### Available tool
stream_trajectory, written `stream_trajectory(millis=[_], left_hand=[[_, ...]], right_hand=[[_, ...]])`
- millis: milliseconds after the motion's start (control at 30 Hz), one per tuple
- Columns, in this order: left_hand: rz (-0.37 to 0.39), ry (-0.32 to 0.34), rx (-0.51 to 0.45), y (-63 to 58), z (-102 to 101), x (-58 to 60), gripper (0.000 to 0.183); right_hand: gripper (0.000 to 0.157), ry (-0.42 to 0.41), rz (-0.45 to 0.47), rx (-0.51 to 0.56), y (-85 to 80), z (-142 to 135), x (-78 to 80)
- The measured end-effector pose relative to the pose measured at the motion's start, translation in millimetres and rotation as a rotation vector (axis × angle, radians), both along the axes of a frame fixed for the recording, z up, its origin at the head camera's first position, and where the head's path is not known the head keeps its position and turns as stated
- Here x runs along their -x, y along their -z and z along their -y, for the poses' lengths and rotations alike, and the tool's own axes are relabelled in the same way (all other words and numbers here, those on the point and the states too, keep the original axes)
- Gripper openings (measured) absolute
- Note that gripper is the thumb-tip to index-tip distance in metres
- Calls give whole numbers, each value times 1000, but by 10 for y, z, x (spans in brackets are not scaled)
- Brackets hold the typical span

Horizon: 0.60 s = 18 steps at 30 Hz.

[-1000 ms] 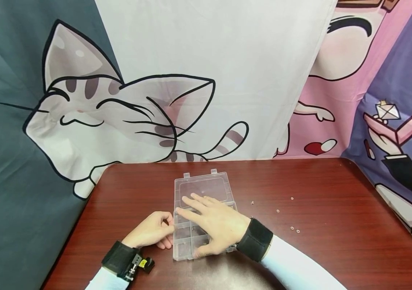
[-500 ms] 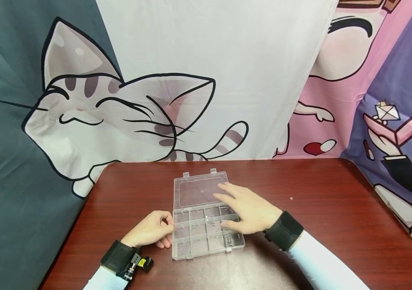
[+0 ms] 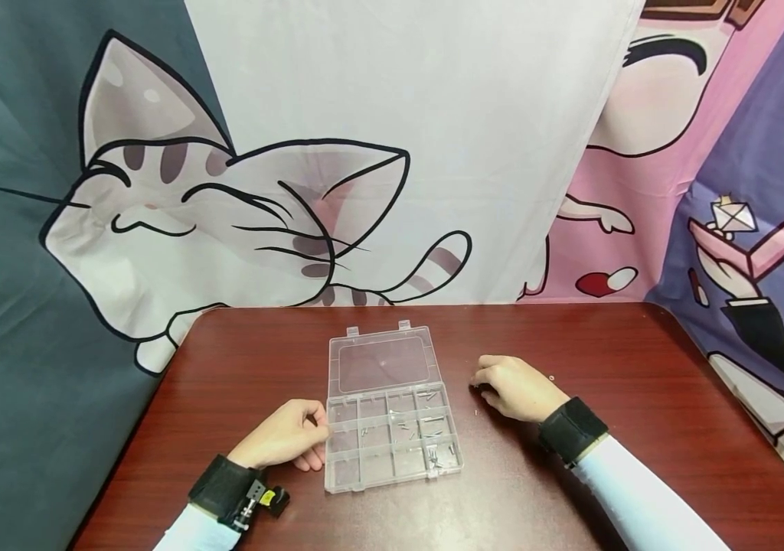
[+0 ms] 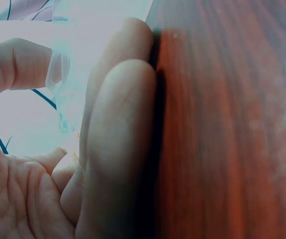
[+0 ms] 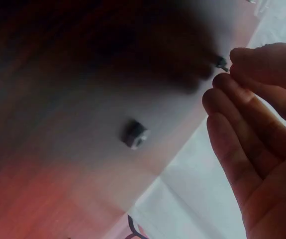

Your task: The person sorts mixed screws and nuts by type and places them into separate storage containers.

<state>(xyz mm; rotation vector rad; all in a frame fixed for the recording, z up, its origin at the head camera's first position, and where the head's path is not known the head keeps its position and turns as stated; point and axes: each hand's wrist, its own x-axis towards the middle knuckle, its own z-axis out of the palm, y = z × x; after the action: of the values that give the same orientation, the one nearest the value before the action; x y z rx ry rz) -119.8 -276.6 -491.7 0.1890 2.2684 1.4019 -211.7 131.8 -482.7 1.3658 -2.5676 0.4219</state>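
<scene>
A clear plastic compartment box [image 3: 395, 439] lies on the table with its lid [image 3: 383, 363] folded back. Small metal screws [image 3: 433, 457] lie in several of its compartments, mostly on the right side. My left hand [image 3: 286, 434] holds the box's left edge, thumb [image 4: 21, 62] at the clear plastic and other fingers [image 4: 123, 129] low along the tabletop. To the right of the box, my right hand [image 3: 519, 388] is down at the table, thumb and fingertips close together at a small dark metal piece [image 5: 221, 63]. I cannot tell whether they pinch it.
A small nut [image 5: 135, 134] lies on the brown table [image 3: 640, 428] beyond my right hand. Another tiny piece [image 3: 476, 412] lies between the box and that hand. Printed cloth [image 3: 392, 92] hangs behind the table's far edge.
My right hand has moved right from over the box to the table beside it, its spread fingers now drawn together. My left hand and the box have stayed in place.
</scene>
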Motion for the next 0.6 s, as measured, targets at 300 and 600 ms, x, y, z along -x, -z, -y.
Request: stream_trajectory(millis=[300,600], left_hand=[[3,-4,-1,3,-9,1,15],[6,-12,-4,9,-15,0,14]], right_hand=[[15,46,-49,18,51,18,3],[17,134,-4,7,34,38,-25]])
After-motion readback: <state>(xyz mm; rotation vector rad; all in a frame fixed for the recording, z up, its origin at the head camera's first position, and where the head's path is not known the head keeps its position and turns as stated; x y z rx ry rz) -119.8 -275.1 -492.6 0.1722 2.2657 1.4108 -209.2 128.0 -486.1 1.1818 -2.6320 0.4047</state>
